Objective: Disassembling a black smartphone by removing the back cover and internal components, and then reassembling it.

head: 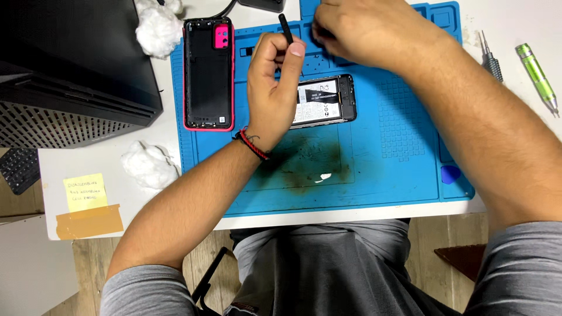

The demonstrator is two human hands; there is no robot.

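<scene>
Opened phone (pixel 324 100): lies flat on the blue repair mat (pixel 386 146), back removed, battery with white label exposed, dark frame around it; partly hidden by the left hand.
Left hand (pixel 270 88): fingers clenched around a thin black tool (pixel 285 29), resting over the phone.
Right hand (pixel 357 29): at the mat's far edge, fingers curled downward; cannot tell what they pinch.
Back cover (pixel 209 73): pink-rimmed, inner side up, left of the phone.

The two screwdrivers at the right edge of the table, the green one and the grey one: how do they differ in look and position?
The green screwdriver has a bright, glossy green handle; the grey screwdriver has a dull metal handle with a knurled grip. The green one looks longer and lies farther right; the grey one lies closer to the blue mat. Both lie flat on the white table, slanted the same way, untouched by either hand.
</scene>
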